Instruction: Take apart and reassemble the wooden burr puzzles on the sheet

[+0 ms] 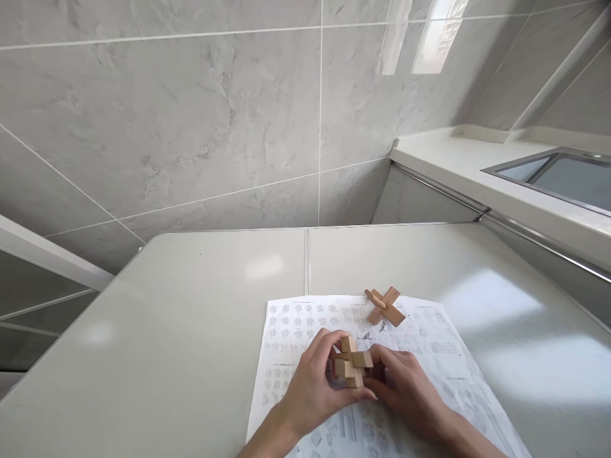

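A wooden burr puzzle (352, 361) of interlocking light blocks is held between my two hands above a printed sheet. My left hand (312, 385) grips it from the left, thumb below and fingers above. From the right, my right hand (405, 385) closes its fingertips on the puzzle's right side; the exact contact is partly hidden. Beyond my hands, a second wooden puzzle (386, 306), made of crossed flat pieces, rests on the top part of the sheet.
The printed sheet (281, 346) shows rows of small puzzle diagrams and lies on a pale table (181, 331) with a seam. Grey tiled wall (191, 127) stands behind it. At the right is a white counter (439, 152) with a sink (563, 172).
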Tool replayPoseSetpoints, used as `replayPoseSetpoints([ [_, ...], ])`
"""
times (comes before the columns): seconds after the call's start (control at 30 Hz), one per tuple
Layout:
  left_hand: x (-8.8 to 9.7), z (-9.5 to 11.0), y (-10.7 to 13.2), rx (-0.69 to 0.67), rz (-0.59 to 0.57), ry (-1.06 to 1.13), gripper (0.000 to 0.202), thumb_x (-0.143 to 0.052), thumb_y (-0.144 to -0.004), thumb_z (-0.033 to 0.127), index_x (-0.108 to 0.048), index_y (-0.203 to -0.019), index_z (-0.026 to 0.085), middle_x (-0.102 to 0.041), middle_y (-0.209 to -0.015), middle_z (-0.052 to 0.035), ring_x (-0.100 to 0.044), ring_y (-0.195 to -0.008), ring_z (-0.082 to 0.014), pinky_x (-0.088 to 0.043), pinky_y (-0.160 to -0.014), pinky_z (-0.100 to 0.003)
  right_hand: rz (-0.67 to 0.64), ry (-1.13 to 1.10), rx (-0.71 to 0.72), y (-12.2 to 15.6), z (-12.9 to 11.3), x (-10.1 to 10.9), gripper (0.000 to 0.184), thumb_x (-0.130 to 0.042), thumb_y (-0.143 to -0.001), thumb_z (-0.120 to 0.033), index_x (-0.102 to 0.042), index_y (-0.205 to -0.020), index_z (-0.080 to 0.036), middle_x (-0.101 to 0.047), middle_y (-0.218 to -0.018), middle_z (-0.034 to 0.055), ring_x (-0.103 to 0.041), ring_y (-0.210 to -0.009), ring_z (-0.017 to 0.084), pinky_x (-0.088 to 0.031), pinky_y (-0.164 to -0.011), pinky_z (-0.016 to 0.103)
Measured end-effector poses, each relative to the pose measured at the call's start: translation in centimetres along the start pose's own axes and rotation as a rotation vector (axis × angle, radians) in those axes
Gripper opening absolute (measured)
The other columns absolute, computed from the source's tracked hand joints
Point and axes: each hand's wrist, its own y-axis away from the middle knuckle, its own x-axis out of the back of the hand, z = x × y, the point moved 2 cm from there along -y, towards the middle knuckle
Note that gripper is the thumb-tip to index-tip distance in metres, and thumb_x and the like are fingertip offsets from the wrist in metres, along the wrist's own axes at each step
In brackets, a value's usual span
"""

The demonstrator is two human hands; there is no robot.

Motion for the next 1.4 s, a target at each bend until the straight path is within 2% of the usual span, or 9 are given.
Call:
replayPoseSetpoints([
  [0.4, -0.2, -0.2, 0.1, -0.031, -0.039, -0.039, 0.070, -0.086, -0.089, 0.060, -0.055, -0.146, 0.035, -0.065, -0.124, -0.0050, -0.064, -0.094, -0.0207, -0.058, -0.087, -0.037, -0.052, -0.075, 0.000, -0.4, 0.1, 0.6, 0.014, -0.058, -0.098, -0.018, -0.055, -0.087, -0.026, -0.067, -0.071, -0.0035, -0.057, -0.058, 0.016, -0.041, -0.058, 0.026],
  [0.8, -0.4, -0.2, 0.0, -0.170, 0.075, -0.100, 0.068, -0.085, -0.086, 0.068, -0.060, -0.138, 0.032, -0.072, -0.111, -0.0032, -0.063, -0.082, -0.0176, -0.056, -0.072, -0.029, -0.034, -0.079, 0.001, -0.1, 0.2, 0.4, 0.014, -0.060, -0.099, -0.020, -0.055, -0.087, -0.026, -0.063, -0.068, -0.0048, -0.052, -0.055, 0.015, -0.037, -0.055, 0.026],
  [0.9, -0.4, -0.2, -0.1, -0.179, 0.075, -0.113, 0.068, -0.084, -0.087, 0.069, -0.060, -0.138, 0.032, -0.072, -0.111, -0.0029, -0.063, -0.080, -0.0172, -0.055, -0.072, -0.029, -0.060, -0.112, -0.008, 0.0, 0.2, 0.3, 0.008, -0.061, -0.100, -0.022, -0.059, -0.093, -0.025, -0.067, -0.072, -0.0034, -0.055, -0.058, 0.015, -0.040, -0.057, 0.026],
  [0.97, -0.4, -0.1, -0.1, -0.189, 0.074, -0.117, 0.067, -0.084, -0.088, 0.069, -0.060, -0.139, 0.033, -0.072, -0.111, -0.0028, -0.062, -0.080, -0.0173, -0.055, -0.072, -0.030, -0.093, -0.150, -0.016, 0.1, 0.1, 0.4, 0.004, -0.061, -0.101, -0.022, -0.062, -0.104, -0.025, -0.071, -0.078, -0.0016, -0.057, -0.061, 0.016, -0.042, -0.059, 0.027],
  [1.07, -0.3, -0.1, -0.2, -0.179, 0.065, -0.079, 0.067, -0.086, -0.087, 0.067, -0.060, -0.140, 0.034, -0.073, -0.115, -0.0031, -0.064, -0.083, -0.0178, -0.057, -0.074, -0.030, -0.167, -0.223, -0.046, -0.1, -0.1, 0.9, 0.023, -0.062, -0.102, -0.024, -0.061, -0.125, -0.024, -0.074, -0.083, 0.0000, -0.059, -0.063, 0.017, -0.043, -0.060, 0.028],
  [1.13, -0.3, -0.1, -0.3, -0.171, 0.061, -0.032, 0.068, -0.088, -0.086, 0.063, -0.060, -0.142, 0.035, -0.073, -0.119, -0.0038, -0.067, -0.087, -0.0186, -0.059, -0.076, -0.030, -0.233, -0.320, -0.070, -0.4, -0.4, 1.7, 0.031, -0.065, -0.104, -0.031, -0.059, -0.134, -0.025, -0.076, -0.091, 0.0033, -0.063, -0.070, 0.020, -0.047, -0.063, 0.030],
  [1.27, -0.3, -0.3, -0.2, -0.222, 0.063, 0.037, 0.072, -0.091, -0.087, 0.057, -0.057, -0.148, 0.041, -0.073, -0.122, -0.0037, -0.070, -0.091, -0.0190, -0.060, -0.073, -0.027, -0.345, -0.609, -0.099, -0.9, -0.9, 3.2, 0.062, -0.067, -0.104, -0.059, -0.047, -0.155, -0.028, -0.074, -0.113, 0.0103, -0.072, -0.099, 0.030, -0.057, -0.083, 0.041],
  [1.33, -0.4, -0.4, -0.2, -0.281, 0.063, 0.030, 0.074, -0.091, -0.087, 0.055, -0.055, -0.150, 0.043, -0.073, -0.118, -0.0026, -0.069, -0.084, -0.0168, -0.058, -0.068, -0.025, -0.389, -0.724, -0.109, -0.8, -1.0, 3.5, 0.078, -0.067, -0.100, -0.072, -0.041, -0.161, -0.032, -0.069, -0.129, 0.0133, -0.072, -0.109, 0.033, -0.058, -0.092, 0.047],
  [1.4, -0.5, -0.4, -0.1, -0.346, 0.051, -0.010, 0.075, -0.091, -0.087, 0.056, -0.054, -0.151, 0.043, -0.074, -0.115, -0.0018, -0.067, -0.075, -0.0143, -0.057, -0.064, -0.024, -0.419, -0.780, -0.122, -0.7, -1.0, 3.4, 0.086, -0.067, -0.096, -0.079, -0.038, -0.163, -0.034, -0.067, -0.134, 0.0141, -0.071, -0.112, 0.035, -0.057, -0.097, 0.051],
])
